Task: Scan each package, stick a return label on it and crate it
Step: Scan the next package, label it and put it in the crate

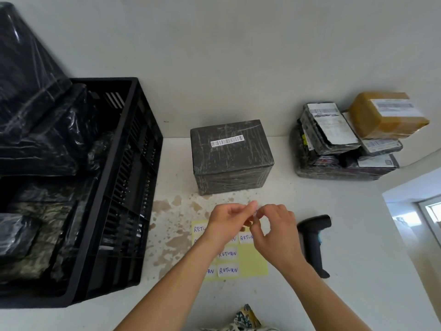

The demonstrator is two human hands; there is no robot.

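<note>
I have both hands meeting just above the yellow label sheet (253, 266), my left hand (229, 223) and right hand (274, 225) each with the grip pinched on a small return label (255, 215) between the fingertips; it is too small and blurred to see how it sits. The wrapped package (230, 156) stands on the tabletop (358, 235) at 12 o'clock from my hands, barcode up, the crate (124, 187) at 9 o'clock, the scanner (312, 237) lying at 3 o'clock. The risk, as I judge it: the sticky label could fold onto itself or cling to my fingers, or I could lay it over the barcode
</note>
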